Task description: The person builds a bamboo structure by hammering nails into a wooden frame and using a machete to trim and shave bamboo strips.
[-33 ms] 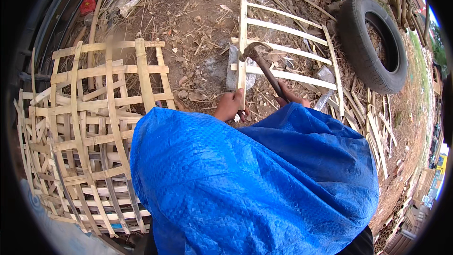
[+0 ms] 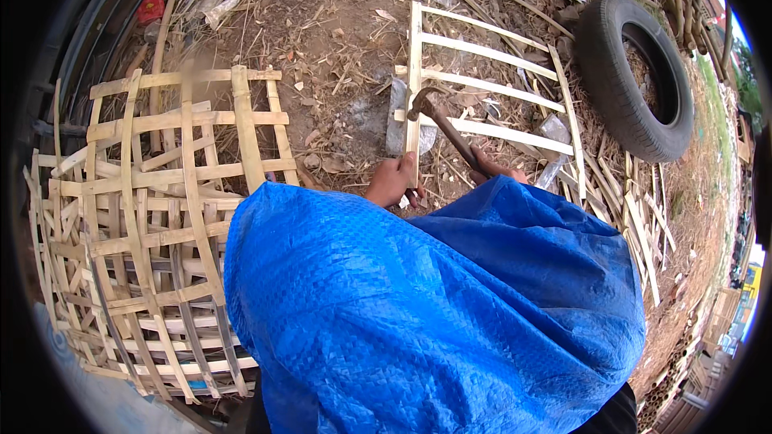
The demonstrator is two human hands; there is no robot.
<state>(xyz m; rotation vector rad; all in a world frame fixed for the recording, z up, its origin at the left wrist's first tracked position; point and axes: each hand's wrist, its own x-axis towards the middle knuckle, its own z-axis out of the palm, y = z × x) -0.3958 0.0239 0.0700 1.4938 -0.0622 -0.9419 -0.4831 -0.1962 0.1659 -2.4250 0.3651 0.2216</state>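
Observation:
My left hand (image 2: pixel 390 181) is closed on the lower end of an upright bamboo strip (image 2: pixel 414 56), the left side of a small slatted frame. Several pale crosswise slats (image 2: pixel 490 86) run from this strip to a thinner one on the right. My right hand (image 2: pixel 494 164) grips the handle of a claw hammer (image 2: pixel 457 140). The hammer's head is over the strip, at the joint with the lowest slat; whether it touches cannot be made out. Beneath that joint lies a grey stone block (image 2: pixel 396 120). A blue tarp (image 2: pixel 434 297) drapes over my lap and hides my forearms.
Stacked lattice panels of bamboo (image 2: pixel 145 185) stand at my left. On the right lies a black tyre (image 2: pixel 635 76), with loose bamboo strips (image 2: pixel 639 225) below it. Dry leaves and shavings litter the soil (image 2: pixel 338 32). Poles (image 2: pixel 687 0) lean at the far right.
The hammer's head has come down a little along the strip, towards the lowest slat joint. My left hand and the bamboo frame stay nearly in place.

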